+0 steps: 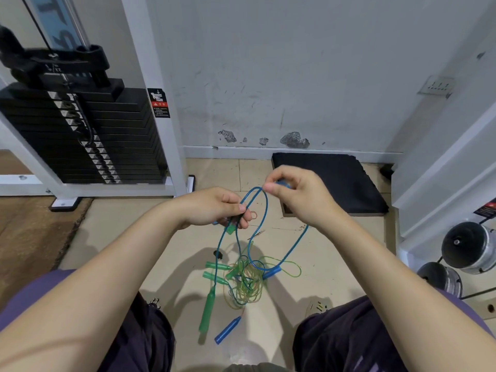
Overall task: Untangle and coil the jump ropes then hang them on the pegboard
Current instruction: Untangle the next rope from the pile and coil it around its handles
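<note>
- Standing over a beige tiled floor [316,253], scuffed grey wall [268,76] behind, black weight stack [80,135] rising at the left in a white frame, black mat [330,181] lying against the skirting, dumbbells [467,248] sitting at the right edge.
- Gripping with the left hand [214,208]: fingers curled shut around several strands of the blue rope [265,210], with something dark and a bit of green also showing inside the fist, too small to identify.
- Pinching with the right hand [295,194]: thumb and fingertips closed on the blue rope at the top of a raised loop, a blue piece partly hidden inside the grip.
- Holding both hands near each other at the same height, not touching, the loop arching between them.
- Trailing down from both hands to the floor, the blue strands joining a tangled pile [247,283] of green and yellowish cords between the feet.
- Lying in and around that pile: green handles [208,307] at the left, one blue handle [228,330] nearest the camera, another blue handle [272,272] at the right of the tangle.
</note>
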Tool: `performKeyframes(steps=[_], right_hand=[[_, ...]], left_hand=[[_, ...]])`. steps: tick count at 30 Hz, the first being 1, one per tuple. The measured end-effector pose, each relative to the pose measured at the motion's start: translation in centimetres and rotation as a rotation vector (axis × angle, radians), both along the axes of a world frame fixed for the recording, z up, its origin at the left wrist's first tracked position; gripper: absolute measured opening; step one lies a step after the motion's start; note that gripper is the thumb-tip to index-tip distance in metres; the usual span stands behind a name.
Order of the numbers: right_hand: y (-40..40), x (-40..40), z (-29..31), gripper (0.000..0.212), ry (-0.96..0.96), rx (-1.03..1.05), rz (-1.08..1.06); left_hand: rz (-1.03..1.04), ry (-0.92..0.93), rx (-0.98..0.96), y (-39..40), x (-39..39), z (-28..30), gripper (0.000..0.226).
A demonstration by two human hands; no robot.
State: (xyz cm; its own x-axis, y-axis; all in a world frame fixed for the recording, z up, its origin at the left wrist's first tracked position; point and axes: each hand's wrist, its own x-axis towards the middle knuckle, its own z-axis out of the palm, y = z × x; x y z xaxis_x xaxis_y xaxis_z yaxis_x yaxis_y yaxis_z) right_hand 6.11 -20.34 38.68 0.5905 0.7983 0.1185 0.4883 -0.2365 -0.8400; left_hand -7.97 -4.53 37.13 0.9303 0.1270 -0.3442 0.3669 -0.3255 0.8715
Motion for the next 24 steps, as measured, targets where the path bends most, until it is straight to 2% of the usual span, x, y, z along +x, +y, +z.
performKeyframes(steps=[2, 4, 6, 9, 11, 14, 18, 20, 22, 24], right_hand=[[-0.2, 0.3, 0.2, 0.010, 0.038, 0.065, -0.034], [-0.4, 0.5, 0.3, 0.009, 0.069, 0.030, -0.018], [-0.5, 0.4, 0.3, 0.013, 0.159, -0.031, 0.034], [-0.5, -0.2, 0.2, 0.005, 0.267, -0.077, 0.150], [-0.4, -0.7, 0.0, 0.016, 0.293, -0.078, 0.192], [-0.2, -0.9, 0.0, 0.022, 0.127, -0.129, 0.202], [0.0, -0.5, 0.0, 0.008, -0.173, -0.209, 0.163], [0.0, -0.6, -0.3, 0.010, -0.285, -0.277, 0.157], [0.0, -0.8, -0.6, 0.011, -0.308, -0.255, 0.134], [0.0, -0.7, -0.7, 0.011, -0.228, -0.113, 0.061]], left_hand=[[-0.014, 0.026, 0.046, 0.2, -0.2, -0.1, 0.026], [0.013, 0.006, 0.037, 0.4, -0.2, -0.1, 0.027], [0.061, -0.040, -0.019, 0.6, -0.2, 0.0, 0.028], [0.073, -0.110, -0.117, 0.1, 0.1, 0.2, 0.028], [0.068, -0.141, -0.145, -0.6, 0.3, 0.3, 0.026], [0.083, -0.176, -0.113, -0.9, 0.4, 0.4, 0.027], [0.074, -0.158, -0.076, -0.4, 0.4, 0.5, 0.029], [0.072, -0.141, -0.086, -0.3, 0.5, 0.3, 0.027], [0.088, -0.134, -0.065, -0.3, 0.5, -0.1, 0.025], [0.101, -0.114, -0.044, -0.1, 0.6, -0.5, 0.025]])
